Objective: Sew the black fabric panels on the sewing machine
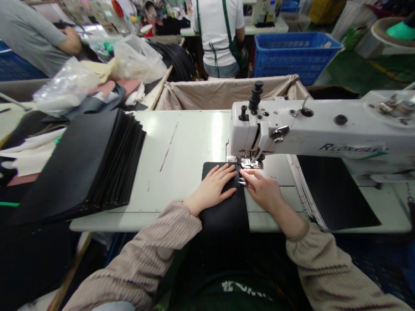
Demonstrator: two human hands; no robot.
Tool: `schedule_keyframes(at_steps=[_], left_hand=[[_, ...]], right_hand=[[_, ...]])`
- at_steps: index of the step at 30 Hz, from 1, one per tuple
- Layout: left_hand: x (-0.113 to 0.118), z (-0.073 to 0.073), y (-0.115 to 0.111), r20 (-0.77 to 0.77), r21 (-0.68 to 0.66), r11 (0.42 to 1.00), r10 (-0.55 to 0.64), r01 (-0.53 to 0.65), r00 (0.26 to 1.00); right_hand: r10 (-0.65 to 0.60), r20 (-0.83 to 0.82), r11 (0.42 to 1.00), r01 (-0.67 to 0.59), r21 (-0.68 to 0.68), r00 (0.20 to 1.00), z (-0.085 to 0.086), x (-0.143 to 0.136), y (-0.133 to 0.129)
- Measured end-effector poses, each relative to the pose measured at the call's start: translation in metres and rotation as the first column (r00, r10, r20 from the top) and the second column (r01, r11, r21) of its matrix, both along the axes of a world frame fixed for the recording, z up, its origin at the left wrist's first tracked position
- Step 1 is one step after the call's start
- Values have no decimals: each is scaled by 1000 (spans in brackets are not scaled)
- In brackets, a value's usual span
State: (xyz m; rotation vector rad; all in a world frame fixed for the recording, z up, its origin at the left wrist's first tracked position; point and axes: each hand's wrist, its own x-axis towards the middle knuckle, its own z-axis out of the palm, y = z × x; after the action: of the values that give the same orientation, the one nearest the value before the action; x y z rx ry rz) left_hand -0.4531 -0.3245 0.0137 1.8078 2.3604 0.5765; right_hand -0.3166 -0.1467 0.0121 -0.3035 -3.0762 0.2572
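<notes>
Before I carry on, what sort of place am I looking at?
Probably a sewing workshop or small factory floor: a white industrial sewing machine stands on the pale table, a thick stack of black flat panels lies to the left, and a blue plastic crate sits beyond.

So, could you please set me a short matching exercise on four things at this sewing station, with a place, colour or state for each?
Things
1. Left hand
2. Small metal snips
3. Thicker stack of black pieces
4. Basket beside the person in a white top

Places, colours, states
A. Left of both hands
B. Spread flat on the black strip near the needle area
C. Blue
D. Held in the right hand

Right pairs: 1-B, 2-D, 3-A, 4-C
</notes>
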Motion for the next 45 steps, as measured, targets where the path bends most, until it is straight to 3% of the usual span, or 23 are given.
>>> schedule_keyframes(at_steps=[45], left_hand=[[-8,-2,-5,-30,77,994,-74,76,997]], right_hand=[[6,-70,999,-8,-38,998,-4,1,2]])
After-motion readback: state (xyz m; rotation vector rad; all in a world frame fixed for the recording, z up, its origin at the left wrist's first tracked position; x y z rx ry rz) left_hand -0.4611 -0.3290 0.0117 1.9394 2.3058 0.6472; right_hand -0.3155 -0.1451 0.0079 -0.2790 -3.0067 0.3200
